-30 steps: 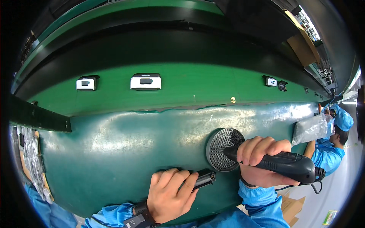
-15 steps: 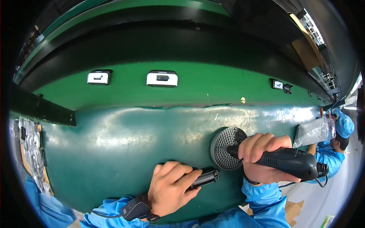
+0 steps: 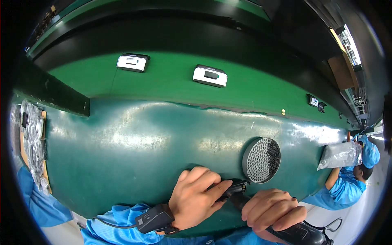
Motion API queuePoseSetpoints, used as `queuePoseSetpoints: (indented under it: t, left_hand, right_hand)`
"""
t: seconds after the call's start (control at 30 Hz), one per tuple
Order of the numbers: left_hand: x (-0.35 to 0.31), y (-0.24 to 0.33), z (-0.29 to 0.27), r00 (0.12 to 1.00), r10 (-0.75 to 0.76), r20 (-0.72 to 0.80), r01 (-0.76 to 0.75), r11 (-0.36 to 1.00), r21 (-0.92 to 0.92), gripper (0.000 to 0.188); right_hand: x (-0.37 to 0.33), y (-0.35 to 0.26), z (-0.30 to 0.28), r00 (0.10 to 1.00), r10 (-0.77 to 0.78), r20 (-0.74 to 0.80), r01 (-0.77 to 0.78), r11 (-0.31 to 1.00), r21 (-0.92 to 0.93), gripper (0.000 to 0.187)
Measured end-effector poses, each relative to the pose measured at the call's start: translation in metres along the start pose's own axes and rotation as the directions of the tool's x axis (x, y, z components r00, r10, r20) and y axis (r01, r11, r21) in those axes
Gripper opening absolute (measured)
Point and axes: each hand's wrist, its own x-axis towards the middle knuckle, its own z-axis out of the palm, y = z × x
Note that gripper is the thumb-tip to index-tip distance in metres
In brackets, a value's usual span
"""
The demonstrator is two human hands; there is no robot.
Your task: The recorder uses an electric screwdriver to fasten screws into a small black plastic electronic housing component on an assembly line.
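My left hand is closed on a small black plastic housing just above the table. My right hand is wrapped round a dark corded electric screwdriver, whose nose points at the housing. The tip is close to the housing, but I cannot tell whether it touches. Just beyond both hands lies a round grey screw tray dotted with holes, small black screws gathered on its right side. Fingers hide much of the housing.
On the green conveyor belt sit two white-and-black devices and a smaller one farther right. A clear plastic bag lies at right beside a co-worker in blue. Bagged parts fill a box at left.
My right hand has brought the screwdriver from over the screw tray down and nearer to me, to the housing. My left hand moved slightly right with the housing. The whole view has tilted.
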Motion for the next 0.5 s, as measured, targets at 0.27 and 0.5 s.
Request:
queuePoseSetpoints:
  t: [0.27,0.5]
  left_hand:
    - [-0.003,0.0,-0.002,1.0,-0.014,0.01,0.014,1.0,-0.001,0.057]
    - [-0.006,0.0,-0.007,1.0,-0.021,0.022,0.021,1.0,0.003,0.06]
  right_hand:
    - [0.001,0.005,0.004,0.998,0.064,0.008,-0.065,0.998,0.024,0.026]
    - [-0.007,0.012,0.008,1.0,0.004,-0.025,-0.003,1.0,0.027,0.04]
